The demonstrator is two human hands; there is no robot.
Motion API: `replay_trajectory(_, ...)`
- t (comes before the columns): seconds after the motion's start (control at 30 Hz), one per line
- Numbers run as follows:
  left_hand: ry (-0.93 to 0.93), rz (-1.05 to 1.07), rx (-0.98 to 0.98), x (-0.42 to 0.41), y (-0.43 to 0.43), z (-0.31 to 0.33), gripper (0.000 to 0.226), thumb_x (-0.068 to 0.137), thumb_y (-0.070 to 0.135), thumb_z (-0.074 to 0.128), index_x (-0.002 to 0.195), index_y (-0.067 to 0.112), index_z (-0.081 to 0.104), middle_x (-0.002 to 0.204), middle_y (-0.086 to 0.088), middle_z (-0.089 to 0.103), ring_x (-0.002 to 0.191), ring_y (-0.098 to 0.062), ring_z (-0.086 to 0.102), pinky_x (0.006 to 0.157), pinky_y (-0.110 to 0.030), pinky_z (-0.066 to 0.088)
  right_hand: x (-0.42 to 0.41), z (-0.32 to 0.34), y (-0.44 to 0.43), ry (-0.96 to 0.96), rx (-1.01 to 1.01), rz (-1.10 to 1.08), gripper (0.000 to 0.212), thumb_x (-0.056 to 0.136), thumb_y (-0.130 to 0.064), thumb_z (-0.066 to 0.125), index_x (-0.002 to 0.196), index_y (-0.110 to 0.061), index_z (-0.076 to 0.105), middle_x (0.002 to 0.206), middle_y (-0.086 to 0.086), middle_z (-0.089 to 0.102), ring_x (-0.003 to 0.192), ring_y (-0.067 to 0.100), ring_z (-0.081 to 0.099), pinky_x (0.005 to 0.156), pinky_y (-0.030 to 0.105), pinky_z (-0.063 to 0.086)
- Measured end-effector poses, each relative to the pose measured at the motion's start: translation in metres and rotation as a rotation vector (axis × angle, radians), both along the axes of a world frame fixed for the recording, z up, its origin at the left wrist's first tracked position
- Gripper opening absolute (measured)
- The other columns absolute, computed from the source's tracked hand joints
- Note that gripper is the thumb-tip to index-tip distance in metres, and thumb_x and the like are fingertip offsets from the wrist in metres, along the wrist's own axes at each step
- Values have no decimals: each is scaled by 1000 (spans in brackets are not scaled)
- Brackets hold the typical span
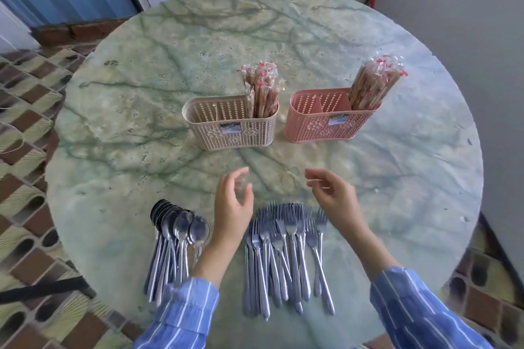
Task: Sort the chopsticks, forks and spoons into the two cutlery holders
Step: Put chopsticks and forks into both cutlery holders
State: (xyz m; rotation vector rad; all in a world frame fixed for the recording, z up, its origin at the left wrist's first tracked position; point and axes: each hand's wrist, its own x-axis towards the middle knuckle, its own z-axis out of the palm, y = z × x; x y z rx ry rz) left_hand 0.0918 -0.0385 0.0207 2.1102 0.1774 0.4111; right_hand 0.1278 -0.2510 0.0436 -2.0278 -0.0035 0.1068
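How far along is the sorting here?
Done: chopsticks stand in the right-hand compartment of the beige holder and the pink holder. In hand: nothing; left hand and right hand hover open. Left: forks and spoons lie in piles on the table; the holders' other compartments look empty.

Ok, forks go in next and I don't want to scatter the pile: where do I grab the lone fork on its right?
Pinch the fork at its neck below the tines, from above and its right, with the right hand. It lies flat, tines away, bare table on its right, pile on its left.
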Motion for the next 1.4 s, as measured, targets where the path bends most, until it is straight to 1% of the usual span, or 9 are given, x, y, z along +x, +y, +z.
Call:
replay_trajectory(0.17,199,114,8,-62,-29,-32,28,81,9,74,107,11,63,100,-1,59,92,-22,57,85,-38,47,-54,-35,-27,187,-81,-68,25,87,0,61,101,-18,70,93,-3,72,79,13,67,77,23,54)
replay_trajectory(0.3,224,204,164,-88,-49,-48,42,69,21,81,105,7,64,108,-12,62,104,-28,55,92,-31,33,-78,-50,-41,267,-131,-133,32,86,-11,68,117,-9,65,103,8,67,73,6,61,68,11,46)
replay_trajectory(0.5,312,171,344,-111,-82,-49,53,63,32,87,112,23,66,131,-11,52,113,-34,50,89,-42,40,-75,-58,-35,340,-282,-28,82,72,-39,82,139,-10,46,121,11,45,108,27,53,103,37,42)
replay_trajectory(0.63,294,118,497,-112,-90,-48,53,65,44,84,113,31,68,133,-8,53,115,-33,52,86,-45,44,-65,-52,-23,343,-268,43,64,75,-26,80,129,-7,52,117,6,37,101,23,54,101,28,41)
replay_trajectory(0.73,288,121,550,-110,-90,-49,44,66,45,82,108,32,71,127,-5,56,110,-33,55,84,-46,46,-58,-50,-16,369,-256,85,51,78,-25,76,122,-6,60,119,10,52,98,13,40,85,16,32)
replay_trajectory(0.9,299,124,605,-112,-93,-57,33,70,49,78,102,39,72,125,-5,56,110,-31,52,82,-46,44,-51,-68,-5,414,-134,38,29,63,-35,78,84,-26,61,92,2,70,99,31,61,89,48,52)
replay_trajectory(1.07,269,124,640,-114,-94,-62,32,71,50,77,102,42,71,136,-7,49,122,-31,38,89,-50,41,-54,-53,4,449,-90,7,60,72,-27,83,121,-9,52,101,4,61,103,25,60,91,38,50)
replay_trajectory(1.2,263,127,645,-115,-93,-60,30,71,51,76,99,42,71,142,-7,46,130,-34,29,94,-55,38,-52,-54,12,426,-182,28,59,74,-25,81,123,-6,55,117,9,48,110,25,53,100,34,42)
replay_trajectory(1.4,288,91,625,-113,-89,-60,28,75,60,66,97,45,70,149,-4,37,136,-31,21,97,-57,33,-44,-49,17,454,-163,38,46,78,-20,77,118,-6,58,112,10,64,104,25,61,93,39,49)
